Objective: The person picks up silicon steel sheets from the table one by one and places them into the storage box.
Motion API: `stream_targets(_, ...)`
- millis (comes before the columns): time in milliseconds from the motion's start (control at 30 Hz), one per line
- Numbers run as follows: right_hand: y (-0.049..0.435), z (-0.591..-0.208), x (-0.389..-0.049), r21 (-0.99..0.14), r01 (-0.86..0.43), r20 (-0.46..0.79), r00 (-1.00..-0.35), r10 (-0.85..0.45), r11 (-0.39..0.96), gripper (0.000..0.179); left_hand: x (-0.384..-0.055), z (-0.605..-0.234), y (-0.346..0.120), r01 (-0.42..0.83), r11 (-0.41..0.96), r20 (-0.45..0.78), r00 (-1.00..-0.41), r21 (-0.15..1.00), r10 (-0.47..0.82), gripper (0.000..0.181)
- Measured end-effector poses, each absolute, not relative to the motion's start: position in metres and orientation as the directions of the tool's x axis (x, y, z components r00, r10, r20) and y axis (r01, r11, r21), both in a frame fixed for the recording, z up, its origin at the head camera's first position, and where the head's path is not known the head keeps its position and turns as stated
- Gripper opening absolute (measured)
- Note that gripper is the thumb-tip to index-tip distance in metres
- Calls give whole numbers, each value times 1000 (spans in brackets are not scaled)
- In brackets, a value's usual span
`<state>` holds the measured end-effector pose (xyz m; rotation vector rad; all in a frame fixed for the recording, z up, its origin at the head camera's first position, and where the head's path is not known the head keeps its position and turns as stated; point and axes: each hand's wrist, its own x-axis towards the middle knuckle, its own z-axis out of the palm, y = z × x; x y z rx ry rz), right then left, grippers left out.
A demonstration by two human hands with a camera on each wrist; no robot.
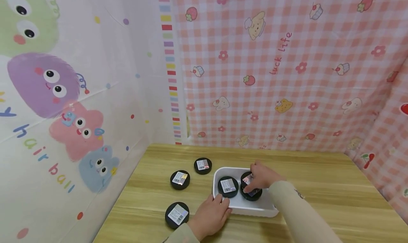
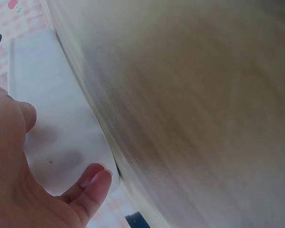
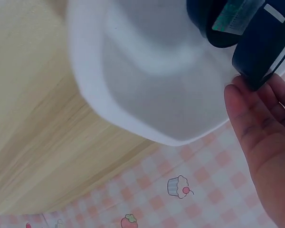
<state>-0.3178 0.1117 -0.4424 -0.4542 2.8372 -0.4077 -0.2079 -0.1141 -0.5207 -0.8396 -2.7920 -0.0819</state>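
In the head view my right hand (image 1: pixel 262 177) pinches a black round disc (image 1: pixel 247 177) with a shiny label, inside a white plastic bin (image 1: pixel 237 202). Beneath it lies another black disc (image 1: pixel 254 197), partly covered. The held disc (image 3: pixel 259 50) looks tilted in the right wrist view, its rim between thumb and fingers. On the left of the bin a labelled black disc (image 1: pixel 228 186) lies flat. My left hand (image 1: pixel 210 216) grips the bin's near left corner. The left wrist view shows its fingers (image 2: pixel 92 190) curled against the bin's outer wall (image 2: pixel 52 90).
Left of the bin, three more labelled black discs lie on the wood-grain table (image 1: pixel 322 186): a far disc (image 1: pixel 203 165), a middle disc (image 1: pixel 180 180) and a near disc (image 1: pixel 177 215) beside my left wrist. A pink checked cloth (image 1: pixel 271 105) hangs behind the table.
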Motion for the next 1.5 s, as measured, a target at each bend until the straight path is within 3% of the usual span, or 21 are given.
stream_targets(200,111,-445,-316,-314,-214,-222,-931,-291,925,78,-208,-521,-113,550,835,235,-809,-17,538,23)
stream_targets(467,110,-448,-313,-298,-240,-211,-927,-309,924,84,-207,-520,-113,553,833,252,-802,-31,542,22)
stream_targets(867,110,-457,-312,-250,-278,-168,-931,-324,928,65,-207,-517,-114,549,835,202,-819,8,537,24)
stream_targets(1133,109,-458,-309,-209,-283,-156,-935,-318,936,82,-209,-519,-114,550,835,231,-811,-9,537,23)
stream_targets(1500,108,-456,-306,-172,-291,-167,-933,-319,941,87,-209,-521,-114,548,836,205,-818,-5,538,23)
